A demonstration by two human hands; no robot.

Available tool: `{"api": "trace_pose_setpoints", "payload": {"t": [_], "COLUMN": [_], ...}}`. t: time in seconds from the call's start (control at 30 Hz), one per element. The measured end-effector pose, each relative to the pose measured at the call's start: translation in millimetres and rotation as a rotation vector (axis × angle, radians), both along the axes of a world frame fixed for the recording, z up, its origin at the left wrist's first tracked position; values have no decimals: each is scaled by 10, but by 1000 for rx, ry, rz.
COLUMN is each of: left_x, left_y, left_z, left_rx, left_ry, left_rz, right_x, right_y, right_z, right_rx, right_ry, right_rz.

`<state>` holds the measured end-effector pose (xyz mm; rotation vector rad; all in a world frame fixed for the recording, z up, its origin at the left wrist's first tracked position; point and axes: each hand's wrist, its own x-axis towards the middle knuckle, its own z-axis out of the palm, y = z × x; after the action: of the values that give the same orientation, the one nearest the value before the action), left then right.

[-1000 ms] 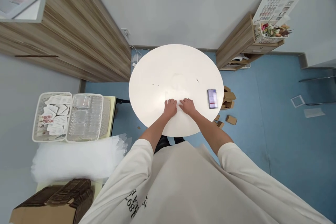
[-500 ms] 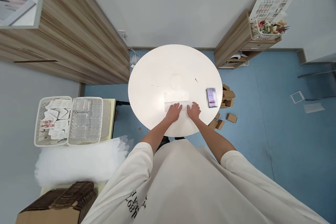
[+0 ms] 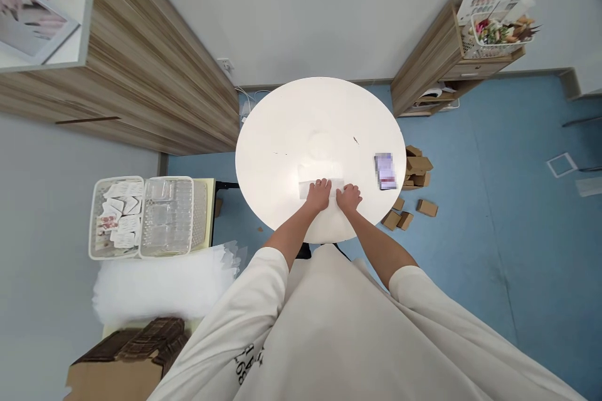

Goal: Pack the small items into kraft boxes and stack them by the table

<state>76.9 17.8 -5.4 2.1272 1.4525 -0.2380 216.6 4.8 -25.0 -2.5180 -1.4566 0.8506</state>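
Note:
On the white round table (image 3: 277, 119) lies a thin, whitish see-through sheet or bag (image 3: 306, 190), with a fold line across it. My left hand (image 3: 320, 194) rests on its middle, palm down, fingers stretched forward. Close by, my right hand (image 3: 348, 198) presses down at the sheet's right end, its thumb apart from the bent fingers. Neither hand seems to lift anything. What lies under the palms is hidden. A blurred purple packet or phone-like item (image 3: 385, 171) is on the table to the right of my right hand.
On a side table to the left are white baskets (image 3: 167, 216) with clear boxes and cards, a stack of translucent bags (image 3: 160, 282), and a cardboard box (image 3: 115, 379). Small brown boxes (image 3: 427, 207) lie on the floor at right. Wooden cabinets (image 3: 188, 75) stand against the wall.
The view has shifted slightly, so the table appears further right. My hands have come a little closer together on the sheet. The purple item stays where it was on the table.

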Motion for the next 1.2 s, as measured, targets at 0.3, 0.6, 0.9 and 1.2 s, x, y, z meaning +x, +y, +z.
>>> {"api": "trace_pose_setpoints", "payload": {"t": [0.3, 0.6, 0.9, 1.2], "left_x": [-178, -287, -718, -782], "left_y": [-42, -56, -314, -201], "left_z": [169, 67, 68, -55], "left_rx": [-94, -204, 0, -414], "left_ry": [-142, -361, -318, -320], "left_rz": [89, 341, 799, 1162], "right_x": [25, -316, -425, -506], "right_y": [77, 58, 44, 107], "right_z": [71, 223, 243, 170], "right_rx": [-58, -68, -85, -153], "right_ry": [375, 407, 187, 56], "right_rz": [-152, 226, 486, 546]}}
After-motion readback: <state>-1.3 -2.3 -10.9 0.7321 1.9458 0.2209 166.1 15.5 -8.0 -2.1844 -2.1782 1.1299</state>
